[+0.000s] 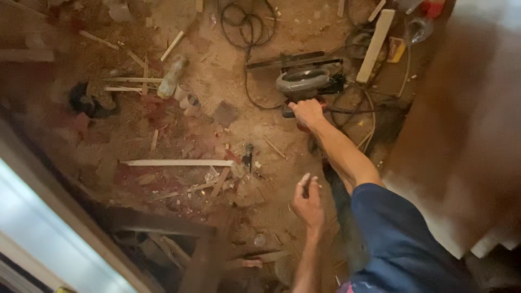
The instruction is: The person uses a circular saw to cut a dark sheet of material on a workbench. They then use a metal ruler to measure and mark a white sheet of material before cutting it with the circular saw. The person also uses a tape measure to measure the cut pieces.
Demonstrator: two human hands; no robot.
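My right hand (307,112) reaches forward and grips the dark handle of a circular saw (304,82) that rests on the sawdust-covered floor; its round grey blade guard lies just beyond my knuckles. The saw's black cord (247,27) runs off to a coil further back. My left hand (308,202) hovers lower down, over the floor, with fingers loosely curled. Whether something small sits between them is too blurred to tell. A blue sleeve (399,239) covers my right upper arm.
Wood strips and offcuts litter the floor, among them a long pale strip (176,162) and a white plank (375,44). A plastic bottle (171,77) lies at the left. A large brown board (467,125) stands at the right, dark timber frames (163,225) at the lower left.
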